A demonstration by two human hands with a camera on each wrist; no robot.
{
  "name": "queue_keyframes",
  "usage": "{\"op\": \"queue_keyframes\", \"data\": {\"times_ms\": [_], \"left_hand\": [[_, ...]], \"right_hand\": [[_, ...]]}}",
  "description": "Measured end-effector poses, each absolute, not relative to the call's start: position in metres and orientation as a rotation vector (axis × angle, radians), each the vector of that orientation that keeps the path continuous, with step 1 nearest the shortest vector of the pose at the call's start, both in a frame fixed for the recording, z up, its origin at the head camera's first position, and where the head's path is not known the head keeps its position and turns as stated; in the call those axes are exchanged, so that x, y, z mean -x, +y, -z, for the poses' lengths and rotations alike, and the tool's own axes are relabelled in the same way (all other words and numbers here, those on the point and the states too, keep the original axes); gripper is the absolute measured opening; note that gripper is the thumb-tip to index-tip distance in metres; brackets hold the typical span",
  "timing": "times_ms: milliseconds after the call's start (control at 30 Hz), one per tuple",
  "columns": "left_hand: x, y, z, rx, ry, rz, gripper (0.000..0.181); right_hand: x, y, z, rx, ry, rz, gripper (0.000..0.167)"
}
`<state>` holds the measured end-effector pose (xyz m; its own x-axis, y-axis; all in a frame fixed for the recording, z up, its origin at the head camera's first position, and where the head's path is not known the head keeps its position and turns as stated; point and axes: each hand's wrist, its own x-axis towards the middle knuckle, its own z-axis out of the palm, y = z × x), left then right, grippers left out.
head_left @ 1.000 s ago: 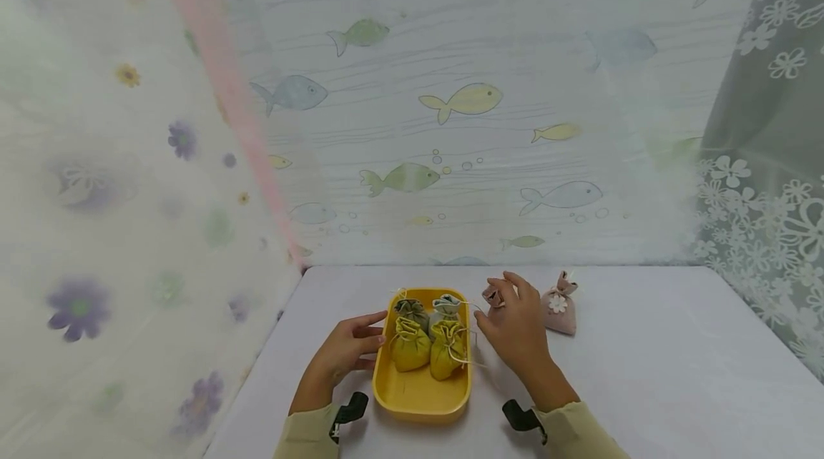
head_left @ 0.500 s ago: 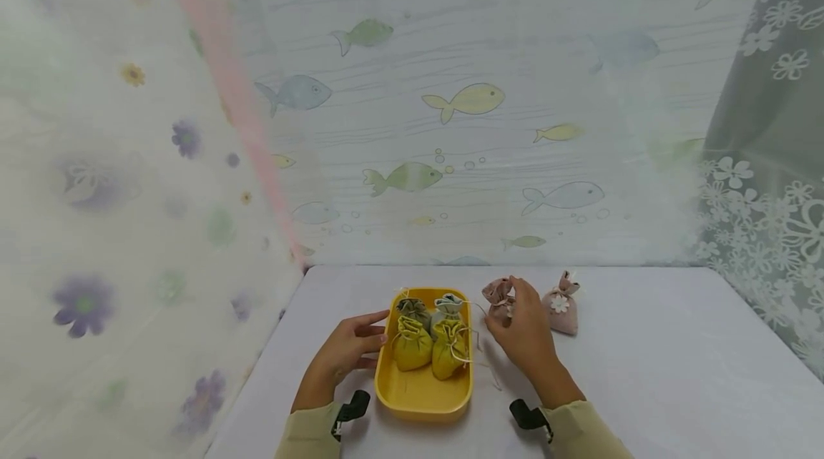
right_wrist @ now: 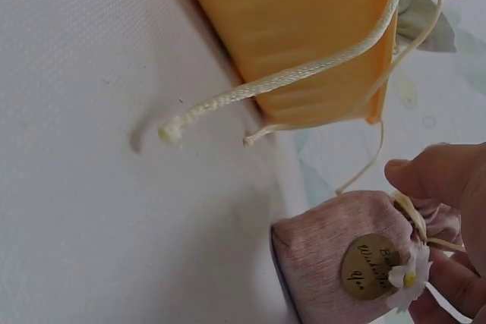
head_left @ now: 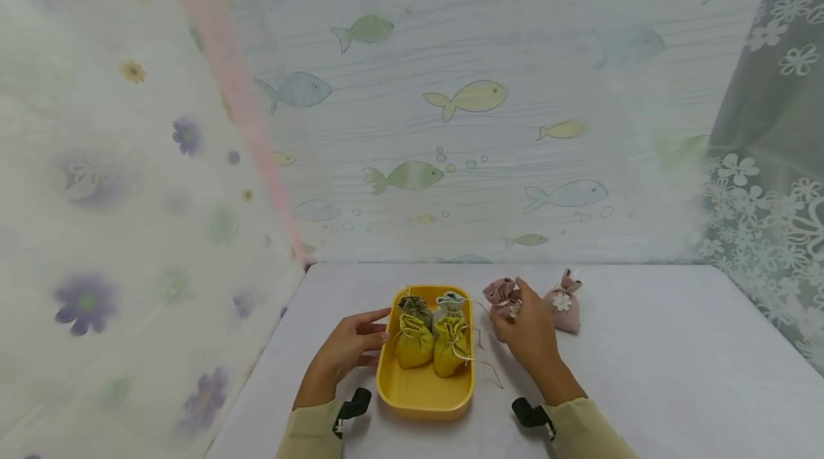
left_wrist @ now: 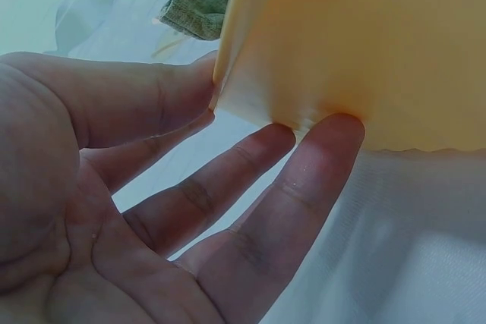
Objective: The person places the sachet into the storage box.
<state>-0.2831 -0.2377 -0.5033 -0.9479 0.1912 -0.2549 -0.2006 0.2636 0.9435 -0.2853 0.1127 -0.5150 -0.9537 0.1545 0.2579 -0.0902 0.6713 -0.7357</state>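
A yellow tray (head_left: pixel 425 396) holds two yellow pouches (head_left: pixel 414 344), a dark green pouch (head_left: pixel 415 308) and a pale grey-green pouch (head_left: pixel 448 304). My left hand (head_left: pixel 345 349) touches the tray's left side; in the left wrist view its fingertips (left_wrist: pixel 338 130) rest against the wall, fingers fairly straight. My right hand (head_left: pixel 531 331) pinches a pink pouch (head_left: pixel 501 294) by its neck, right of the tray. The right wrist view shows this pouch (right_wrist: pixel 334 252) with a round tag and white flower, its base at the table surface.
A second pink pouch (head_left: pixel 565 309) with a white flower lies just right of my right hand. White cords (head_left: pixel 492 366) hang over the tray's right rim. The white table (head_left: pixel 669 359) meets a fish-printed curtain (head_left: pixel 476 216) behind and a flowered one at the left.
My right hand has come down from above the pink pouch and moved slightly right, and now grips its neck. The left hand stays at the tray.
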Motion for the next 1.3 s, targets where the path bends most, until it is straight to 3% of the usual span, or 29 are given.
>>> {"op": "queue_keyframes", "data": {"times_ms": [233, 500, 1300], "left_hand": [[0.283, -0.238, 0.503, 0.020, 2.223, -1.727, 0.064], [0.283, -0.238, 0.502, 0.012, 2.220, -1.737, 0.063], [0.282, -0.236, 0.502, 0.015, 2.233, -1.730, 0.064]], "right_hand": [[0.283, 0.115, 0.513, 0.098, -2.561, -1.154, 0.088], [0.284, 0.119, 0.512, 0.128, -2.468, -1.091, 0.065], [0.277, 0.123, 0.499, 0.094, -2.308, -1.101, 0.028]]}}
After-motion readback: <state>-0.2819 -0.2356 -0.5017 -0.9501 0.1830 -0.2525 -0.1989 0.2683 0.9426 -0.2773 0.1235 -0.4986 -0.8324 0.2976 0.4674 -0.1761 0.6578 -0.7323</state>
